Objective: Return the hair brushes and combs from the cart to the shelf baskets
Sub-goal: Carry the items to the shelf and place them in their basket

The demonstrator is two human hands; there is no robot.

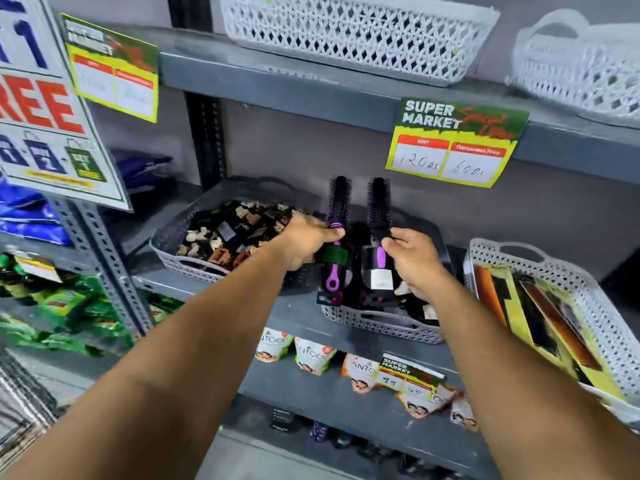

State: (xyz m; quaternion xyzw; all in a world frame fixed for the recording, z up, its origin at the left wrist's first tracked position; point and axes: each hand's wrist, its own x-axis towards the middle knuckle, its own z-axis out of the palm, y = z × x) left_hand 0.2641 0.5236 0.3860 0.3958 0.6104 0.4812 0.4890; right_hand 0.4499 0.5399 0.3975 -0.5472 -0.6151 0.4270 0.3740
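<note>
My left hand [304,242] grips a round black brush with a purple handle [336,216], bristles pointing up. My right hand [414,261] pinches a second round black-and-purple brush [379,206] by its neck, also upright. Both brushes hang side by side over the middle grey basket [381,325] on the grey shelf [298,317]. Dark items lie in that basket, partly hidden by my hands. At the right, a white basket [485,258] holds packaged combs [540,327] in yellow cards.
A grey basket of hair clips [221,237] stands at the left. Two empty white baskets [356,36] sit on the shelf above. A price tag [453,143] hangs from that shelf's edge. Pouches [313,355] lie on the shelf below. A sale sign [45,109] is at far left.
</note>
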